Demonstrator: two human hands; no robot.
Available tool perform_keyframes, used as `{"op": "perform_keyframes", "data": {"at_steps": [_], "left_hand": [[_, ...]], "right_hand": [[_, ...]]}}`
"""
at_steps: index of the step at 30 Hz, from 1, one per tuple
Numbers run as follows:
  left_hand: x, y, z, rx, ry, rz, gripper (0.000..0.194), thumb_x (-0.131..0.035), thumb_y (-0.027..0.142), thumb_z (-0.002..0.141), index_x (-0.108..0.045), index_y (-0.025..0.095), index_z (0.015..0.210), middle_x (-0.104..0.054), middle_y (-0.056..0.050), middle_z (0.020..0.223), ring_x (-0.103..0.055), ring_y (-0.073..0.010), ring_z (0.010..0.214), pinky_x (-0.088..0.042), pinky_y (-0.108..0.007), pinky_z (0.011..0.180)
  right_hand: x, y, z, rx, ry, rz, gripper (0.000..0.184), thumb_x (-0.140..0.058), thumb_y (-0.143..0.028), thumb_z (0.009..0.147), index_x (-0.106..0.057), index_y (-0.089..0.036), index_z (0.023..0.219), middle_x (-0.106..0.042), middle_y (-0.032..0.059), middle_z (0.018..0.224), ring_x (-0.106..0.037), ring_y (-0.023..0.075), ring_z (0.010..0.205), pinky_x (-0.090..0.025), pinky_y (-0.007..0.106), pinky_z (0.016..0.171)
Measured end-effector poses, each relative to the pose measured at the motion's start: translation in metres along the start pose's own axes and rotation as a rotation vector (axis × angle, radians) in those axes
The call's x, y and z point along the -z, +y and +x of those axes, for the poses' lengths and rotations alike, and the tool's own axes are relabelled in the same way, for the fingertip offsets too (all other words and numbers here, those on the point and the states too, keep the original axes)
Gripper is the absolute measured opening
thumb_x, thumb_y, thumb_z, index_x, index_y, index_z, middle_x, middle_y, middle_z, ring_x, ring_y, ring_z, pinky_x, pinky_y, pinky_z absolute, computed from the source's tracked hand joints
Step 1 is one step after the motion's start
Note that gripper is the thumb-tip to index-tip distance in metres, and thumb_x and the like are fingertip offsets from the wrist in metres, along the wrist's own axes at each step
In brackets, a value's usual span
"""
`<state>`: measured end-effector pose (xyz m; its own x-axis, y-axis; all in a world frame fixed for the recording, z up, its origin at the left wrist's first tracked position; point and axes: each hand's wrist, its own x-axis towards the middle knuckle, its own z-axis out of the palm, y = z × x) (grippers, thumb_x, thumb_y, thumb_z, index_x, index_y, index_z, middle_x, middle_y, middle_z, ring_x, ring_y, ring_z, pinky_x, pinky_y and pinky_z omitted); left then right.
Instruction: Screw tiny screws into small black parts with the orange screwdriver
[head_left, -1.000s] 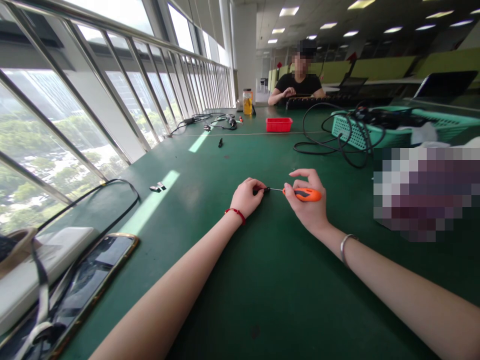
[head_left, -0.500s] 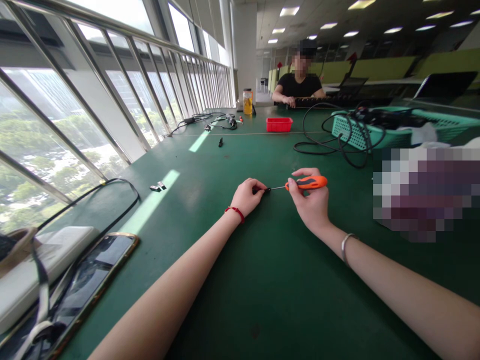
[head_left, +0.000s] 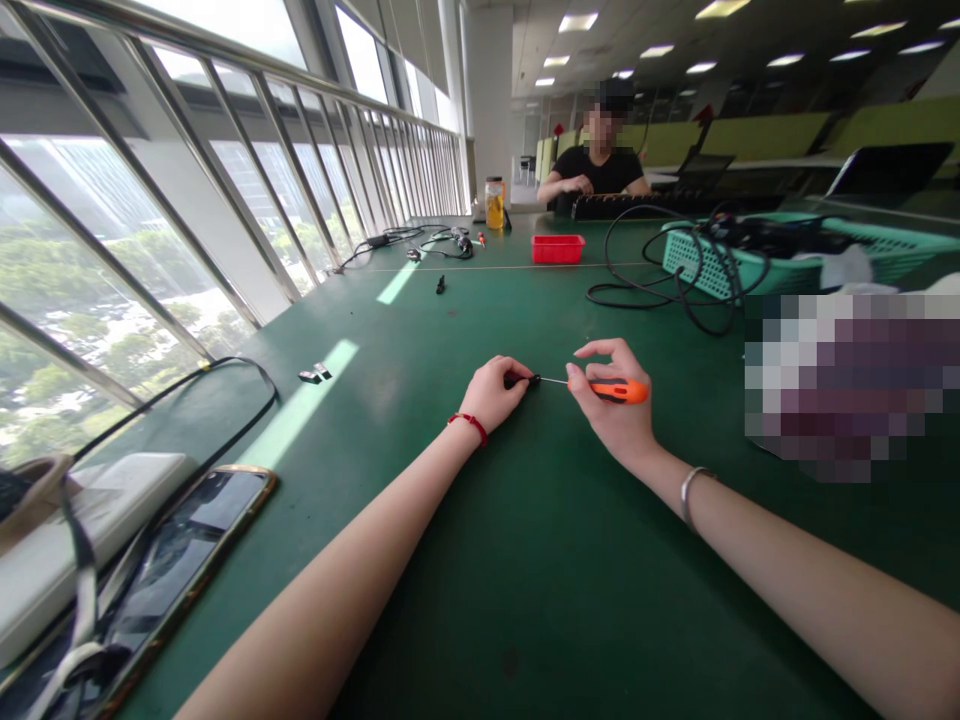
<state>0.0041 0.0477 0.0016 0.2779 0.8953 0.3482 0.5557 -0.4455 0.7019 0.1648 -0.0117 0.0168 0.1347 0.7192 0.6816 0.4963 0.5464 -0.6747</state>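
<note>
My left hand (head_left: 491,392) rests on the green table (head_left: 540,560), fingers closed on a small black part (head_left: 529,380) that pokes out at its fingertips. My right hand (head_left: 619,405) grips an orange-handled screwdriver (head_left: 611,389) lying nearly level. Its thin metal shaft points left and its tip meets the black part. A red cord circles my left wrist and a metal bangle my right.
A phone (head_left: 172,560) and a white box with a black cable lie at the near left. Two small dark pieces (head_left: 315,375) sit left of the hands. Farther back are a red tray (head_left: 558,249), a teal basket (head_left: 720,265) with black cables and a jar (head_left: 495,204). A person sits at the far end.
The screwdriver handle rose in my right hand half a second ago and has dropped back to level. My left hand stayed put on the black part.
</note>
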Motion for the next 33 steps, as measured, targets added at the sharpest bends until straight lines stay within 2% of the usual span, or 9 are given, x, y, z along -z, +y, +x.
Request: {"op": "perform_keyframes", "data": {"at_steps": [5, 11, 13, 18, 20, 26, 28, 30, 33], "left_hand": [[0.0004, -0.0005, -0.001, -0.009, -0.007, 0.007, 0.018, -0.059, 0.005, 0.067, -0.066, 0.015, 0.08, -0.066, -0.003, 0.086, -0.063, -0.0144, 0.08, -0.053, -0.029, 0.081], [-0.0007, -0.0019, 0.0002, -0.007, -0.001, 0.022, 0.02, -0.057, 0.004, 0.068, -0.066, 0.016, 0.08, -0.066, -0.003, 0.085, -0.063, -0.0142, 0.08, -0.053, -0.029, 0.081], [-0.001, -0.002, 0.0001, -0.009, 0.004, 0.017, 0.019, -0.057, 0.004, 0.068, -0.066, 0.016, 0.08, -0.066, -0.003, 0.086, -0.062, -0.0141, 0.079, -0.053, -0.029, 0.081], [-0.0005, -0.0015, -0.0004, -0.008, 0.001, 0.019, 0.019, -0.056, 0.004, 0.068, -0.066, 0.016, 0.08, -0.066, -0.003, 0.085, -0.062, -0.0141, 0.079, -0.053, -0.029, 0.08], [-0.0005, -0.0019, -0.0001, -0.006, -0.003, 0.013, 0.02, -0.056, 0.004, 0.068, -0.066, 0.016, 0.08, -0.066, -0.003, 0.086, -0.063, -0.0142, 0.08, -0.053, -0.029, 0.081], [-0.0008, -0.003, 0.0003, -0.008, -0.001, 0.015, 0.018, -0.057, 0.005, 0.069, -0.066, 0.016, 0.079, -0.067, -0.003, 0.087, -0.063, -0.0145, 0.081, -0.053, -0.029, 0.083], [-0.0006, -0.0024, 0.0, -0.011, -0.002, 0.017, 0.018, -0.057, 0.005, 0.069, -0.066, 0.016, 0.079, -0.067, -0.003, 0.087, -0.063, -0.0146, 0.081, -0.053, -0.03, 0.083], [-0.0003, -0.0019, -0.0001, -0.013, -0.002, 0.021, 0.018, -0.057, 0.005, 0.069, -0.066, 0.016, 0.079, -0.067, -0.003, 0.087, -0.063, -0.0145, 0.081, -0.053, -0.03, 0.082], [-0.0003, -0.0018, 0.0, -0.012, 0.0, 0.022, 0.018, -0.057, 0.005, 0.069, -0.067, 0.016, 0.08, -0.067, -0.003, 0.087, -0.063, -0.0144, 0.081, -0.053, -0.029, 0.082]], "right_hand": [[-0.0003, -0.0023, -0.0006, 0.055, -0.014, -0.03, 0.014, -0.059, -0.026, 0.077, -0.047, -0.023, 0.086, -0.04, -0.0111, 0.044, -0.039, 0.0102, 0.041, -0.037, 0.026, 0.053], [-0.003, 0.0001, 0.0023, 0.109, 0.092, 0.026, 0.038, -0.062, -0.022, 0.07, -0.042, -0.023, 0.102, -0.048, -0.0063, 0.068, -0.051, 0.0127, 0.059, -0.045, 0.029, 0.063], [-0.0028, 0.0007, 0.0023, 0.089, 0.091, 0.031, 0.042, -0.063, -0.024, 0.069, -0.041, -0.023, 0.104, -0.047, -0.006, 0.069, -0.05, 0.0125, 0.059, -0.045, 0.029, 0.061], [0.0001, -0.002, -0.0007, -0.008, -0.005, -0.029, 0.021, -0.06, -0.029, 0.076, -0.047, -0.022, 0.091, -0.036, -0.0132, 0.044, -0.034, 0.0084, 0.038, -0.036, 0.026, 0.051], [0.0004, -0.0022, -0.0012, -0.005, -0.009, -0.017, 0.015, -0.058, -0.028, 0.078, -0.048, -0.022, 0.087, -0.037, -0.0128, 0.043, -0.033, 0.008, 0.037, -0.035, 0.026, 0.051], [-0.0025, 0.0007, 0.0013, 0.136, 0.141, 0.026, 0.036, -0.063, -0.024, 0.071, -0.045, -0.022, 0.102, -0.051, -0.0017, 0.078, -0.053, 0.0135, 0.066, -0.046, 0.029, 0.064], [-0.0022, -0.0004, 0.0011, 0.113, 0.129, -0.003, 0.038, -0.064, -0.025, 0.071, -0.044, -0.022, 0.103, -0.049, -0.0043, 0.071, -0.051, 0.0127, 0.06, -0.045, 0.029, 0.06], [-0.0009, -0.0023, 0.0001, 0.064, 0.067, -0.052, 0.027, -0.062, -0.028, 0.073, -0.047, -0.023, 0.095, -0.043, -0.0089, 0.056, -0.044, 0.0108, 0.047, -0.042, 0.027, 0.054], [0.001, -0.0045, -0.0015, 0.044, -0.05, -0.072, 0.011, -0.057, -0.028, 0.078, -0.048, -0.023, 0.081, -0.043, -0.0102, 0.045, -0.041, 0.0092, 0.039, -0.038, 0.026, 0.051]]}}
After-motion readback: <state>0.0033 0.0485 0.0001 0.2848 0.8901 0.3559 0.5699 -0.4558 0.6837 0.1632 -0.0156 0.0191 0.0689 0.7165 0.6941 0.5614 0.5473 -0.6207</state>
